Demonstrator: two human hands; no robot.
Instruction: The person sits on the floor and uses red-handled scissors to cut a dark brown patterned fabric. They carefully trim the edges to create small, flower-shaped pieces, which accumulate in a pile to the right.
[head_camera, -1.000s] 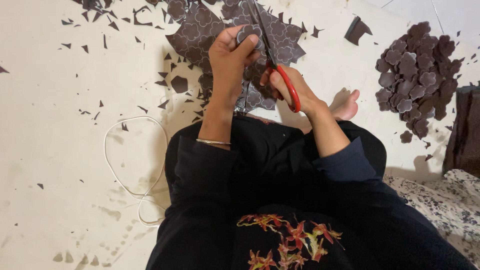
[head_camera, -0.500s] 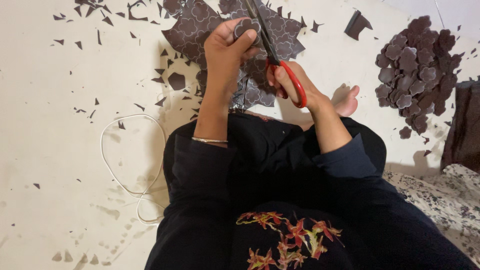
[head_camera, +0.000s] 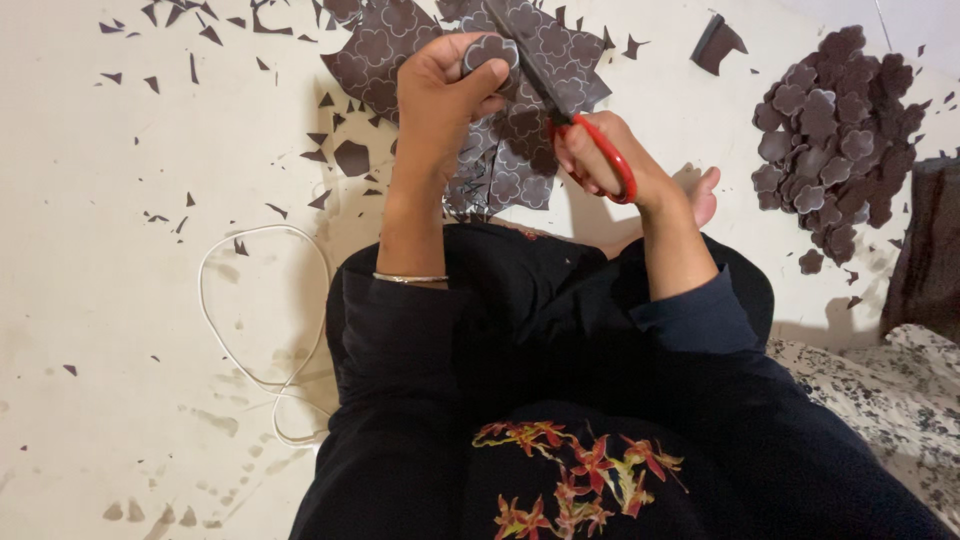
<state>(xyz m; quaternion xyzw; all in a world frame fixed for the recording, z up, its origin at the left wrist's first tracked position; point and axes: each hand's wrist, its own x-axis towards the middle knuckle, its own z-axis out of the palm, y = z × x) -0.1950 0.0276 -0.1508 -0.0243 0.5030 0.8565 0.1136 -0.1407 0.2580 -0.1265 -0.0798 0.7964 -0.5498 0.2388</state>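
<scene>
One head-worn view, looking steeply down from close above; lap at 6 o'clock, floor (head_camera: 120, 300) toward 12. No second view.

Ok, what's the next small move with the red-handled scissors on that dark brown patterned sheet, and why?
Probably close the red-handled scissors along the flower outline: the right hand has the blades at the dark brown patterned sheet, and the left hand pinches the flower shape.

Left hand (head_camera: 440, 95) raised forward, fingers (head_camera: 485, 75) curled shut in a pinch, thumb on top, forearm bare with thin bangle at wrist. Right hand (head_camera: 600, 160) just beside it, lower, fingers closed in a grip, forearm angled in, dark sleeve pushed up. One bare foot beyond right wrist.
</scene>
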